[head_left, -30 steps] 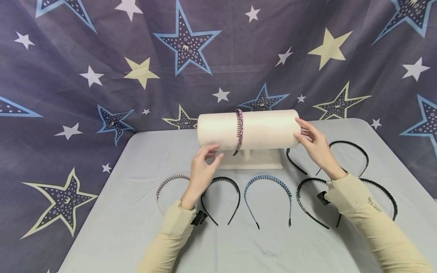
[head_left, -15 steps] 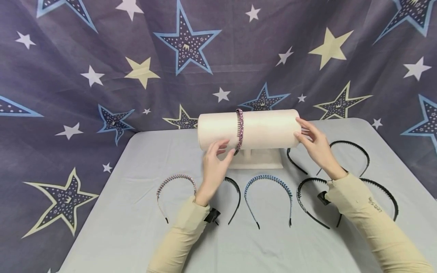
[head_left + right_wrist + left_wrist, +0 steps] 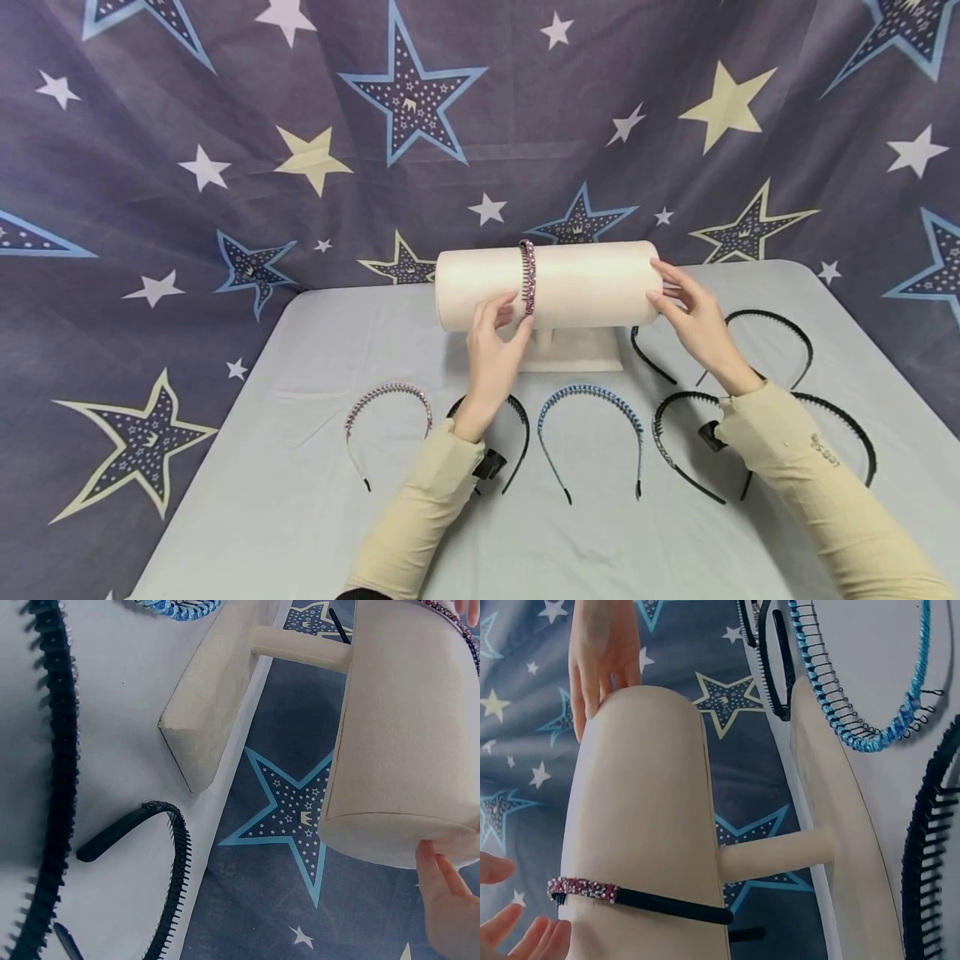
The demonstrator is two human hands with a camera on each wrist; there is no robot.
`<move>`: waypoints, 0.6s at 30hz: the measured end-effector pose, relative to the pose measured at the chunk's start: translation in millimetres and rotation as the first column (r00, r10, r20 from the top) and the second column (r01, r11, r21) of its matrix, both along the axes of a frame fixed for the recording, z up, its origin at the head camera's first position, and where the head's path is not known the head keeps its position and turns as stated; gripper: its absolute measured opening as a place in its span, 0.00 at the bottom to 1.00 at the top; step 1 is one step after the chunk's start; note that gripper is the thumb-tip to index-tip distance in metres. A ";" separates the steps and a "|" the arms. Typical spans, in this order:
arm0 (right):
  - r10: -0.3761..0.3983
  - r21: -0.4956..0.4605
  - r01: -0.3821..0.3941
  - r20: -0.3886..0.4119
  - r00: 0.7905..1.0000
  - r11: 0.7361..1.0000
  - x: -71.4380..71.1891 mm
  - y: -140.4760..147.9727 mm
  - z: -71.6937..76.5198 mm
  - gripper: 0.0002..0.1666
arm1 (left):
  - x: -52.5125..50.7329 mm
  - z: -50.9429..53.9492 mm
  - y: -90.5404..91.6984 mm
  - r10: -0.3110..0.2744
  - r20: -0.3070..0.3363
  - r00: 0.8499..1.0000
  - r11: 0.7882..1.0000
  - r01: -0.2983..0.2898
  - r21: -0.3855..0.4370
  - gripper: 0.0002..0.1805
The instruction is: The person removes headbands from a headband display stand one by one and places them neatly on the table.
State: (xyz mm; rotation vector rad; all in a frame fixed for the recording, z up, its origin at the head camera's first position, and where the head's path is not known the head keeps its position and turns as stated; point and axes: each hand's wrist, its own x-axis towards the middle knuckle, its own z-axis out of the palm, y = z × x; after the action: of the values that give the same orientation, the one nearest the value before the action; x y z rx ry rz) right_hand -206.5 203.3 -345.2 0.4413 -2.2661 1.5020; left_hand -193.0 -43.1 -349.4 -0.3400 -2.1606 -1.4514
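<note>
A purple-pink jewelled headband [image 3: 529,279] with comb teeth sits around the cream padded roll of a T-shaped display stand [image 3: 592,283]. My left hand [image 3: 495,354] is just in front of the roll, its thumb tip by the headband's lower part and its fingers left of it. In the left wrist view, a gap shows between the thumb and fingers [image 3: 544,941], beside the headband's jewelled part [image 3: 583,889]. My right hand [image 3: 697,329] rests its fairly straight fingertips against the roll's right end; in the right wrist view, fingers [image 3: 431,874] touch the end face.
On the grey-clothed table [image 3: 247,500] lie a pale pink headband [image 3: 390,388], a black one [image 3: 522,417] partly behind my left wrist, and a blue one [image 3: 588,390]. Several black headbands [image 3: 772,315] lie around my right forearm. A star-patterned curtain [image 3: 525,108] hangs behind.
My left hand has moved right and slightly up along the roll's front, from its left part to the purple-pink headband. The right hand, stand and headbands have stayed put.
</note>
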 end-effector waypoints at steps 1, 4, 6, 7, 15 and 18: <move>-0.001 0.000 0.001 0.002 1.000 1.000 0.1 0.0 0.0 0.26 | -0.5 0.3 1.2 0.004 0.002 1.000 1.000 -0.004 0.000 0.19; -0.003 -0.002 0.003 0.006 1.000 1.000 0.4 0.0 -0.2 0.26 | -2.3 0.3 4.1 0.018 0.012 1.000 1.000 -0.018 -0.002 0.19; -0.002 -0.003 0.002 0.005 1.000 1.000 0.4 -0.1 -0.3 0.26 | -3.6 0.0 5.8 0.029 0.021 0.999 1.000 -0.029 -0.007 0.19; -0.002 -0.003 0.002 0.005 1.000 1.000 0.4 -0.1 -0.3 0.26 | -4.5 -0.1 6.7 0.033 0.025 0.999 0.999 -0.033 -0.007 0.19; -0.007 0.001 0.007 0.011 1.000 1.000 0.6 -0.3 0.6 0.26 | -9.6 0.3 13.3 0.069 0.037 0.997 0.998 -0.069 -0.010 0.20; 0.000 -0.006 0.000 0.019 1.000 1.000 0.6 -0.3 0.4 0.26 | -11.1 0.2 16.1 0.084 0.036 0.996 0.996 -0.084 -0.002 0.21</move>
State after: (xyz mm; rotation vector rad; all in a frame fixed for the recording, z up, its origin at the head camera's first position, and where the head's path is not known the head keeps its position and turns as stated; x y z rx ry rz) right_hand -205.9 203.0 -344.8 0.4272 -2.2751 1.5185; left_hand -204.0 -27.0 -349.2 -0.2218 -2.1768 -1.4211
